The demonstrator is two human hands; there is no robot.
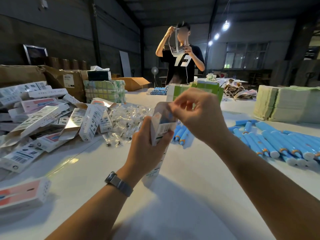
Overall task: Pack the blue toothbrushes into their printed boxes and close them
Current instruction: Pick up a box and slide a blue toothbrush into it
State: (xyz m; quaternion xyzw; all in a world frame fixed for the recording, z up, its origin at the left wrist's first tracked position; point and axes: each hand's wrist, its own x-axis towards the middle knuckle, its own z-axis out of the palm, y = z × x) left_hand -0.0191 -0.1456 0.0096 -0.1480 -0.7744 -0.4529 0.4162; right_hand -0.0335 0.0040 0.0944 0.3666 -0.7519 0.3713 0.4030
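White table [199,179]. Box [160,129] upright, long axis 6 to 12 o'clock. Left hand [147,146] fingers clamped round it; right hand [195,113] fingers pinch its top flap.

White table [199,196]: blue toothbrushes [277,144], printed boxes [43,122] (heaped left)

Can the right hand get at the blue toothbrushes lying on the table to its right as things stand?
Probably yes, once it lets go. The right hand is pinching the top flap of the printed box gripped by the left hand; the blue toothbrushes lie uncovered on the white table, nothing between.
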